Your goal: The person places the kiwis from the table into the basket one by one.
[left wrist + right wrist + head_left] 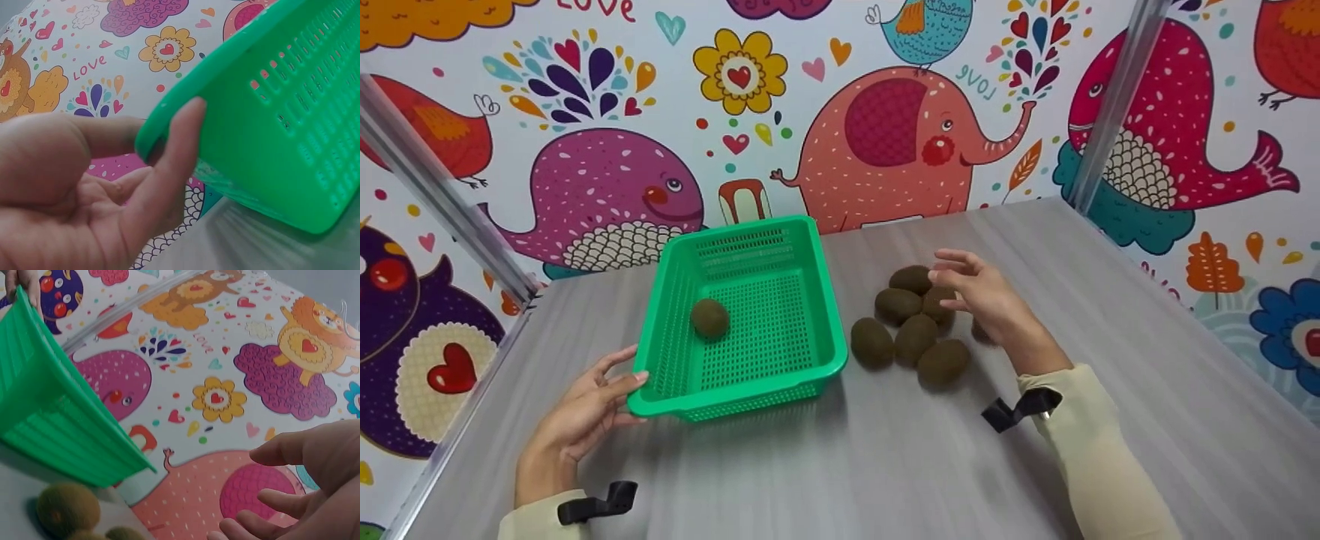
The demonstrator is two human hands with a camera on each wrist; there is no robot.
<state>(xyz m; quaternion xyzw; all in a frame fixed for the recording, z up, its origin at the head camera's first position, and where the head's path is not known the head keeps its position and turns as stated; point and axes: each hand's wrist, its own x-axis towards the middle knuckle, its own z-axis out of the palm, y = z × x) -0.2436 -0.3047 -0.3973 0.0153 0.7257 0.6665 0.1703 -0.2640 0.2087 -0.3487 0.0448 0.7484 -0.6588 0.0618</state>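
Observation:
A green plastic basket (757, 330) with slotted walls sits left of centre in the head view. One brown kiwi (709, 319) lies inside it, towards the left wall. My left hand (581, 412) pinches the basket's near left corner, thumb on one side of the rim (185, 93) and fingers on the other. To the right of the basket, several kiwis (872, 343) lie grouped on the table. Over the right side of this group is my right hand (990, 300), its fingers spread and holding nothing; it partly hides a kiwi (982, 331) beneath it.
The grey table (885, 472) meets patterned walls (750, 165) at the back and sides. Metal corner posts (1117, 112) stand at both back corners. Each wrist wears a black strap mount (1024, 409).

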